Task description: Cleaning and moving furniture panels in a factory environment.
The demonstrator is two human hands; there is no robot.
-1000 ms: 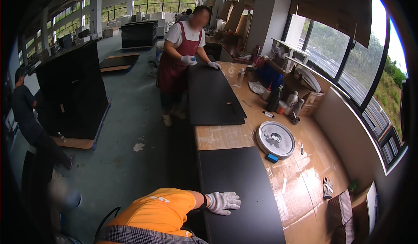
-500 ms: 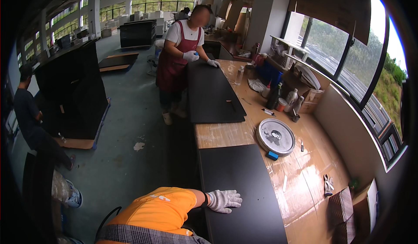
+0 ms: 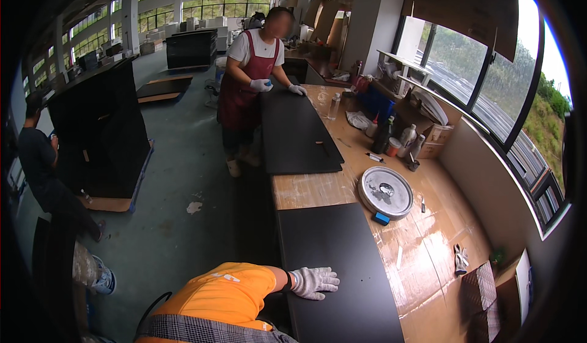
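Note:
My left hand (image 3: pixel 315 282), in a pale knitted glove, lies palm down on a flat black panel (image 3: pixel 333 242). Its fingers are stretched out and point to the right, and nothing shows in its grip. An orange sleeve leads to it from the lower left. The panel rests on the near part of the workbench, with a few tiny dark specks on its surface right of the hand. My right hand is out of the picture.
The brown-covered workbench (image 3: pixel 428 263) holds a round grey disc (image 3: pixel 386 191), a blue block (image 3: pixel 381 219), bottles (image 3: pixel 384 136) and a glove (image 3: pixel 460 259). Across it, a co-worker in a red apron (image 3: pixel 249 92) stands at stacked black panels (image 3: pixel 296 129). Another person (image 3: pixel 41 153) stands left.
My left hand stays where it was. The co-worker's hand with the small blue thing has moved slightly down and left. The person at left has raised a hand.

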